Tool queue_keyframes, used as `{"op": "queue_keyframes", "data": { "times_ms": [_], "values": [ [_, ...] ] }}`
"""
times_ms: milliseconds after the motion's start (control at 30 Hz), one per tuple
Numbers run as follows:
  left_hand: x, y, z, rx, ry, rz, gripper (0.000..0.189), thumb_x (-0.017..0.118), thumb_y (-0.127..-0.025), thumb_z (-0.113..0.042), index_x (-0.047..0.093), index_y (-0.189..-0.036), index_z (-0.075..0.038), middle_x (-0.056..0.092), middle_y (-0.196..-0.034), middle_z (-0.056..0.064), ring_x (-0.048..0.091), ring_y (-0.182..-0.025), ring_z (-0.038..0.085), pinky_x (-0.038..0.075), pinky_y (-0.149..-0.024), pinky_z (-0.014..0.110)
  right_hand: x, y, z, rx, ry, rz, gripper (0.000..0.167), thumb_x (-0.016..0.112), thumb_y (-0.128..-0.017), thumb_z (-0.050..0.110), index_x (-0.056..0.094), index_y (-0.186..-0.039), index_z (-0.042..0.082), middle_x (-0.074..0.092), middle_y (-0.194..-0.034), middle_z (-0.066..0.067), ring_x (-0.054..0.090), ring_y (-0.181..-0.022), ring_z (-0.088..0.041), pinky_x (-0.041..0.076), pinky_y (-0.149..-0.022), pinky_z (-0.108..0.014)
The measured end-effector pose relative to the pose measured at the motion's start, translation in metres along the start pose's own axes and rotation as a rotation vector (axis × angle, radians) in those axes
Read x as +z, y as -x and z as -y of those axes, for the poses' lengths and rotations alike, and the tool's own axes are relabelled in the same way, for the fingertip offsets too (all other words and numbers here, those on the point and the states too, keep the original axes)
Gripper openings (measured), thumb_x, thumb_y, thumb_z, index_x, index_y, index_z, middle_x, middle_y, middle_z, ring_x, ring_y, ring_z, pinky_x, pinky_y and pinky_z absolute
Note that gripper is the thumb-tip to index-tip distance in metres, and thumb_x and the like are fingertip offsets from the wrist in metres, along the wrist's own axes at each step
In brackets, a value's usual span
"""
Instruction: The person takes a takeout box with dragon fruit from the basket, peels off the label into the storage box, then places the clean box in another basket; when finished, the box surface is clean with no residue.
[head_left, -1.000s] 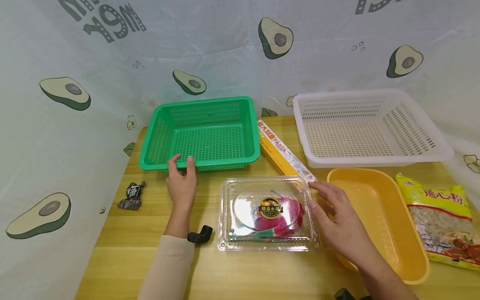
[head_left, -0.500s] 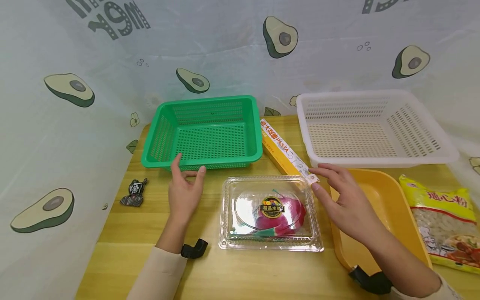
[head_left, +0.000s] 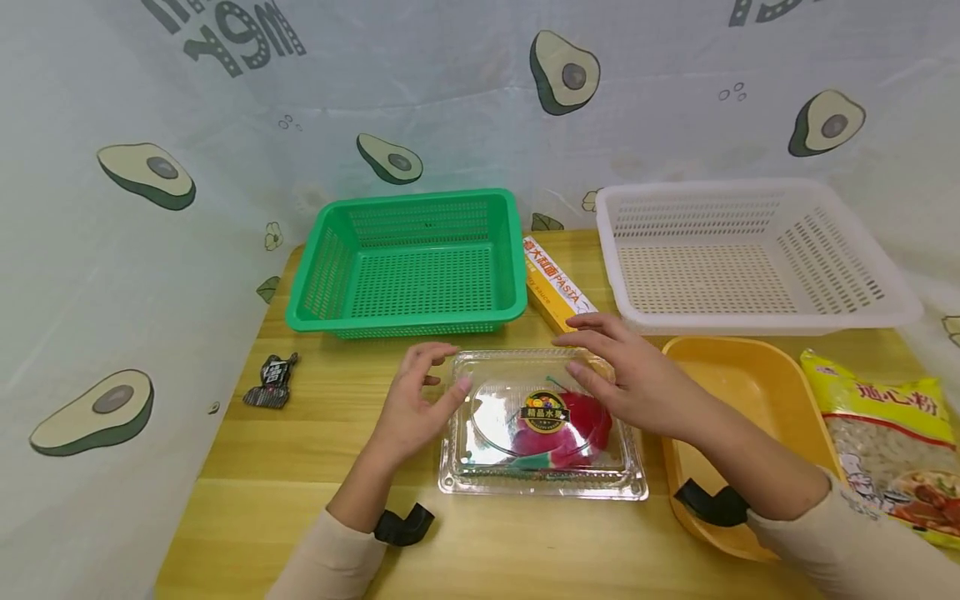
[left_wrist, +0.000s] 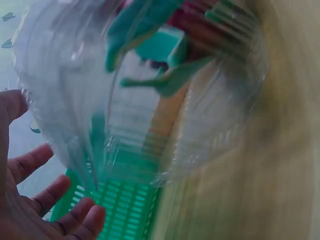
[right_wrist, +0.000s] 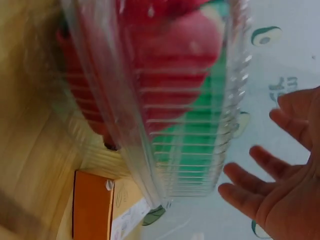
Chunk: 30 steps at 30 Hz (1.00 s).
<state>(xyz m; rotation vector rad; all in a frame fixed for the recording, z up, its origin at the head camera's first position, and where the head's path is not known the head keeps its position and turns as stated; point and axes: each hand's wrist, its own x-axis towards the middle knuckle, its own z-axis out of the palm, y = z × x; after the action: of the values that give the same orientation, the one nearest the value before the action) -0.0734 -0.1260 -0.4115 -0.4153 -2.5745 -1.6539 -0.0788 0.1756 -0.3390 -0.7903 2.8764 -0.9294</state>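
Note:
A clear plastic fruit box (head_left: 495,467) lies lidded in the middle of the wooden table, a round black and gold label on top. Through its lid shows a red and green dragon fruit (head_left: 585,421). My left hand (head_left: 416,408) is at the box's left upper corner, fingers spread and loosely bent. Over the upper right part of the lid hovers my right hand (head_left: 626,379), its fingers apart and partly covering that corner. In the right wrist view the right fingers (right_wrist: 245,200) stand beside the box wall, gripping nothing.
Behind stand a green basket (head_left: 405,321) and a white basket (head_left: 750,321), with a pasta box (head_left: 551,287) between them. An orange-yellow bin (head_left: 720,350) sits at the right beside a yellow bag of macaroni (head_left: 888,442). At the left lies a small black wrapped packet (head_left: 270,383).
My left hand has left the green basket's front rim and come right and down to the fruit box. My right hand has moved left from the box's right side to over its lid.

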Motion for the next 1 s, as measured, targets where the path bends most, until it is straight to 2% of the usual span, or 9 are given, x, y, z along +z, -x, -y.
{"op": "queue_keyframes", "data": {
  "times_ms": [200,333,500,633,867,1000],
  "values": [
    [0.012,0.000,0.002,0.006,0.075,0.061,0.046,0.070,-0.095,-0.021,0.058,-0.138,-0.012,0.037,-0.157,0.016,0.040,-0.142,0.036,0.044,-0.105,0.059,0.010,-0.017,-0.007,-0.097,0.055,0.174,0.027,0.071,-0.097,0.027,0.073,-0.124,0.022,0.058,-0.142,-0.010,0.059,-0.128,-0.035,0.052,-0.103,-0.057],
    [0.018,-0.002,0.007,0.018,0.114,0.080,0.050,0.068,-0.095,-0.024,0.055,-0.141,-0.011,0.032,-0.161,0.015,0.032,-0.149,0.042,0.036,-0.109,0.069,0.014,-0.024,-0.011,-0.142,0.084,0.224,0.022,0.070,-0.098,0.031,0.076,-0.118,0.025,0.059,-0.141,-0.008,0.060,-0.127,-0.033,0.052,-0.104,-0.056],
    [0.024,-0.003,0.011,0.028,0.151,0.103,0.047,0.067,-0.095,-0.023,0.057,-0.139,-0.011,0.028,-0.164,0.016,0.026,-0.152,0.044,0.023,-0.115,0.075,0.019,-0.027,-0.012,-0.131,0.054,0.253,0.019,0.071,-0.097,0.033,0.077,-0.113,0.025,0.058,-0.145,-0.009,0.062,-0.126,-0.034,0.052,-0.102,-0.056],
    [0.027,-0.003,0.014,0.014,0.167,0.129,0.041,0.067,-0.096,-0.020,0.061,-0.135,-0.012,0.027,-0.164,0.017,0.024,-0.154,0.042,0.019,-0.117,0.075,0.025,-0.028,-0.012,-0.123,0.030,0.259,0.015,0.073,-0.095,0.032,0.075,-0.108,0.025,0.059,-0.144,-0.011,0.064,-0.124,-0.035,0.053,-0.101,-0.056],
    [0.029,-0.002,0.020,0.025,0.220,0.135,0.037,0.064,-0.097,-0.015,0.062,-0.133,-0.008,0.028,-0.162,0.023,0.026,-0.152,0.042,0.019,-0.118,0.073,0.036,-0.028,-0.012,-0.166,0.055,0.208,0.011,0.075,-0.092,0.032,0.069,-0.100,0.028,0.063,-0.136,-0.008,0.066,-0.117,-0.031,0.055,-0.096,-0.049],
    [0.030,-0.002,0.022,0.032,0.262,0.136,0.037,0.061,-0.096,-0.012,0.060,-0.132,-0.004,0.028,-0.160,0.025,0.029,-0.150,0.042,0.019,-0.119,0.072,0.039,-0.029,-0.013,-0.164,0.070,0.206,0.010,0.074,-0.093,0.032,0.065,-0.095,0.032,0.063,-0.136,-0.008,0.065,-0.119,-0.031,0.052,-0.098,-0.052]
  ]
}}
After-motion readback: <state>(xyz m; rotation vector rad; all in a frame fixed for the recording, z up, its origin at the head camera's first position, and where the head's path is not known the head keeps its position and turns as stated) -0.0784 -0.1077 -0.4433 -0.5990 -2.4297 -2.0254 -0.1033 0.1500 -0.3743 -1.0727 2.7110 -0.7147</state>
